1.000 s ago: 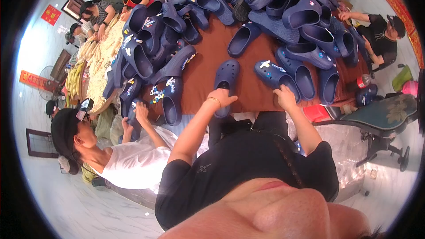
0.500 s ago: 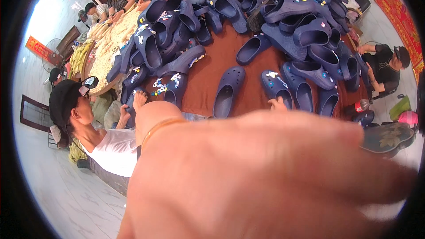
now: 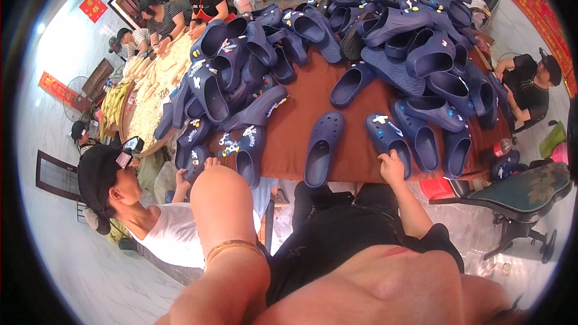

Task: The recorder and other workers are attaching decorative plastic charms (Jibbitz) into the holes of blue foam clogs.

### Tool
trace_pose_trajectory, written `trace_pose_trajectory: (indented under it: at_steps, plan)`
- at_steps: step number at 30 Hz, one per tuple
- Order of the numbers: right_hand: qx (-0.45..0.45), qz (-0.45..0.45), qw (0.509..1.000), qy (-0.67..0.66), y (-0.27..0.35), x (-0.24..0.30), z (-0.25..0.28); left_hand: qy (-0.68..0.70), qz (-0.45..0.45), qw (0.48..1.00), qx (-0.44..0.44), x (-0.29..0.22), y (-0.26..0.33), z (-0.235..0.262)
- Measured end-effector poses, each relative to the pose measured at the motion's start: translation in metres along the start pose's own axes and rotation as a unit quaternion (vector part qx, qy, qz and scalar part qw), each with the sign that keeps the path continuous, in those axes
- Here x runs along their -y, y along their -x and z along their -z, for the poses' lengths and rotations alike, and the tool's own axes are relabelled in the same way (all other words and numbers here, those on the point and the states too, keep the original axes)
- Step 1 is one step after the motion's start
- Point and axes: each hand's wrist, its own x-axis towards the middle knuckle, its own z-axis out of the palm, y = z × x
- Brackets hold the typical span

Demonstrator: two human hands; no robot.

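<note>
My right hand [image 3: 393,168] is at the heel end of a navy clog [image 3: 388,138] on the table's near side, fingers curled at its rim. The clog has colourful charms on its toe. My left hand [image 3: 223,292], with a gold bracelet at its wrist, is raised close to the camera. Its fingers are out of sight at the lower edge. Between my arms a plain navy clog [image 3: 325,147] lies toe away from me. Beside it on the left lies a clog with charms [image 3: 250,153], and another navy clog [image 3: 418,141] is just right of my right hand.
A large heap of navy clogs [image 3: 421,54] covers the brown cloth [image 3: 289,126]. At left, a co-worker in white [image 3: 174,229] handles a clog. Others work at a pale heap [image 3: 156,84] behind; a person in black [image 3: 524,87] sits right. A dark chair [image 3: 518,192] stands near right.
My left hand has moved from across the view toward the lower edge, uncovering my lap and right forearm. The table appears slightly lower and farther right. My right hand stays at the same clog.
</note>
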Motion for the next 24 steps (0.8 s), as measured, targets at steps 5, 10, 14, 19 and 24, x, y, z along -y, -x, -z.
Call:
trace_pose_trajectory:
  at_steps: [5,10,14,19,24]
  plan:
    - [-0.001,-0.011,1.000,0.014,0.001,0.005,-0.005,-0.066,-0.108,0.989,-0.079,0.001,-0.004,0.009]
    - [-0.010,-0.003,1.000,0.005,0.004,0.003,-0.003,-0.127,-0.217,0.958,-0.137,0.036,-0.010,0.008]
    - [0.014,-0.020,1.000,0.011,0.005,0.001,-0.003,-0.149,-0.147,0.976,-0.064,0.040,-0.007,0.017]
    - [-0.004,0.000,1.000,0.009,0.001,0.005,-0.003,-0.273,-0.298,0.914,-0.047,0.031,-0.027,0.017]
    - [0.009,-0.021,1.000,0.008,0.003,-0.002,-0.002,-0.231,-0.262,0.937,0.008,0.017,-0.042,0.018]
